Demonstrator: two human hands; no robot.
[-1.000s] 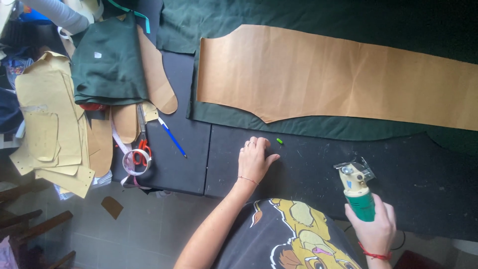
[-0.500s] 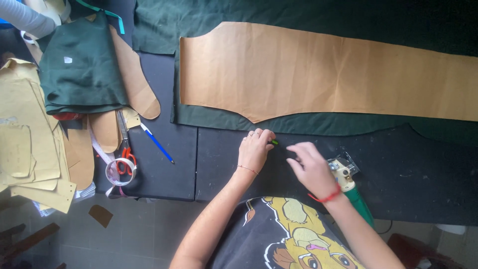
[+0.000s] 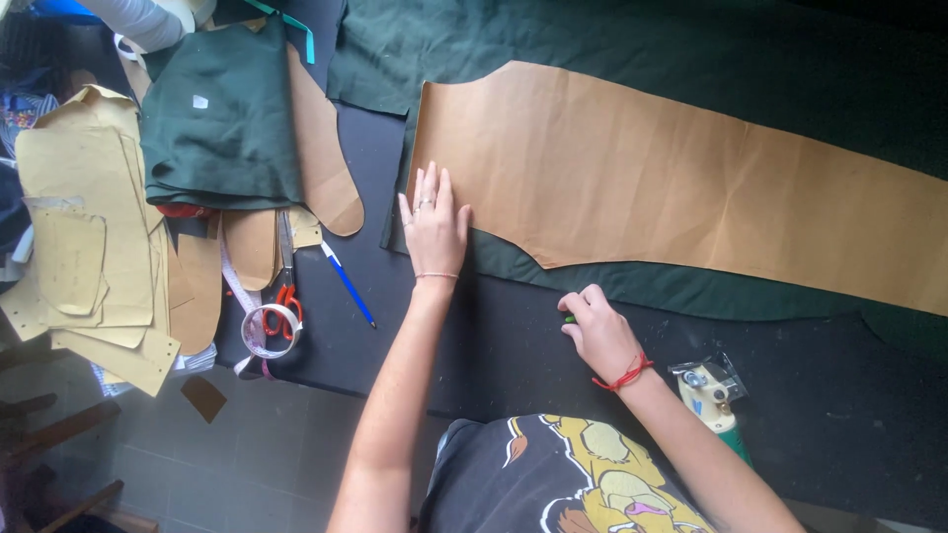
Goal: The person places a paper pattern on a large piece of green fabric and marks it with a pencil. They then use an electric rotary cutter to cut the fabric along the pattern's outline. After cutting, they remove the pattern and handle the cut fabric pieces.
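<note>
My left hand [image 3: 433,222] lies flat, fingers together, on the left end of a long brown paper pattern [image 3: 691,188] that rests on dark green fabric [image 3: 612,59]. My right hand [image 3: 598,331] is closed around a small green object, possibly chalk [image 3: 569,319], at the fabric's near edge on the black table [image 3: 474,345]. A green and cream electric fabric cutter [image 3: 713,395] lies on the table just right of my right wrist, untouched.
At the left lie a folded green cloth [image 3: 219,118], several tan paper pattern pieces [image 3: 79,237], red-handled scissors [image 3: 286,286], a coiled tape measure [image 3: 267,326] and a blue pen [image 3: 348,286]. The table's near edge runs by my body; grey floor lies below left.
My right hand let go of the cutter, which now lies on the table, and took up the small green object. My left hand moved up onto the paper pattern's left end.
</note>
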